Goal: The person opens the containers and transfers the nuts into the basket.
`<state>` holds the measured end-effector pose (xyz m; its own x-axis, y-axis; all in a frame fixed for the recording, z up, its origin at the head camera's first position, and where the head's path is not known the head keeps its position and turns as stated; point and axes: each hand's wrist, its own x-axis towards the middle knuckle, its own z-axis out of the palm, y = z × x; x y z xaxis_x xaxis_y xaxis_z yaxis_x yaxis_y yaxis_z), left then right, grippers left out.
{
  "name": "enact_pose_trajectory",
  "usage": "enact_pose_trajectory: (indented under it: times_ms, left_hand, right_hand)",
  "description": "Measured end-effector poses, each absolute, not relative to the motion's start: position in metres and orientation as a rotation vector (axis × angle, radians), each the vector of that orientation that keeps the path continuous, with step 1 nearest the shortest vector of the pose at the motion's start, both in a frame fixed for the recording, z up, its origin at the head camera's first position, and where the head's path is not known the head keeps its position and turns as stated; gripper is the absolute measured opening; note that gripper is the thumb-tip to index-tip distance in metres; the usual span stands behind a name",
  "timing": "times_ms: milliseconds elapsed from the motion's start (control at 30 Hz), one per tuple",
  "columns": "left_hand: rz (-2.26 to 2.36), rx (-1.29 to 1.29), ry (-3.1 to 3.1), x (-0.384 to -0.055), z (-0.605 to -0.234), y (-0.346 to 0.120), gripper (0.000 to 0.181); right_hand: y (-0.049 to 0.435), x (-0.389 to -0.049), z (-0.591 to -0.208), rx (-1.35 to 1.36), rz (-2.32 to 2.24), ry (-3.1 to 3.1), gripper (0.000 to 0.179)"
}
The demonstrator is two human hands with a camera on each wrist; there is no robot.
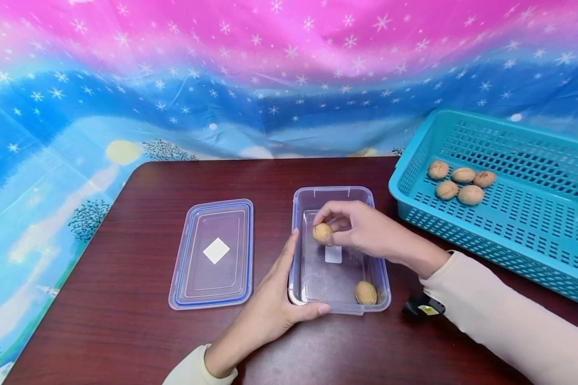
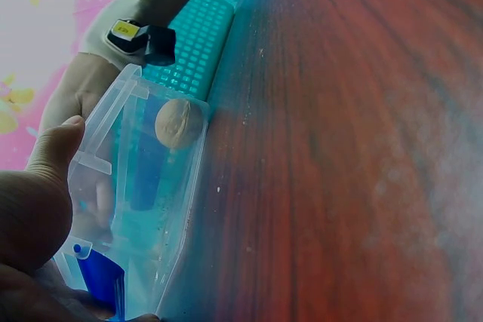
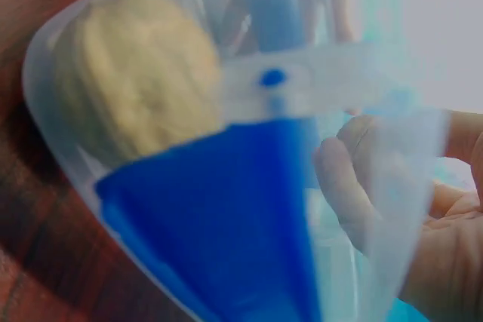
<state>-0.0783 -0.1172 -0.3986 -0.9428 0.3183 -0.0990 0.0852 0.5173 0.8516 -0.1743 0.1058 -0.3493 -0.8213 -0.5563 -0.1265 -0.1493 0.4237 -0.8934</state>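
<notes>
My right hand (image 1: pixel 361 227) pinches a walnut (image 1: pixel 322 233) between thumb and fingertips, inside the clear plastic container (image 1: pixel 337 309) above its floor. The right wrist view shows the pinched walnut (image 3: pixel 364 148) partly hidden behind the thumb and the container wall. Another walnut (image 1: pixel 366 293) lies in the container's front right corner. My left hand (image 1: pixel 272 299) holds the container at its front left corner, fingers along the left side and thumb on the front rim. In the left wrist view that thumb (image 2: pixel 59 145) shows beside the clear wall, with the corner walnut (image 2: pixel 179 123) seen through it.
The container's clear lid (image 1: pixel 213 283) with a blue seal lies flat on the dark wooden table (image 1: pixel 139 337), left of the container. At right stands a turquoise basket (image 1: pixel 525 224) holding several walnuts (image 1: pixel 464 175). A snowflake-patterned cloth (image 1: pixel 270 80) hangs behind the table.
</notes>
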Motion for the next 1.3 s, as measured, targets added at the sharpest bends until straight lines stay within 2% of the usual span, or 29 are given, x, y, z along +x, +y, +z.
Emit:
enact_pose_trajectory:
  times_ms: [300, 667, 1300]
  left_hand:
    - [1.385, 0.343, 2.523, -0.078, -0.398, -0.117, 0.129]
    - [1.398, 0.331, 2.520, -0.078, -0.399, -0.117, 0.129]
    - [1.413, 0.318, 2.517, -0.077, -0.399, -0.116, 0.130]
  right_hand:
    - [0.114, -0.175, -0.333, -0.578, -1.426, 2.166, 0.024]
    - [0.139, -0.172, -0.304, -0.673, -1.575, 2.030, 0.029]
    - [0.234, -0.197, -0.272, -0.709, -1.582, 2.000, 0.037]
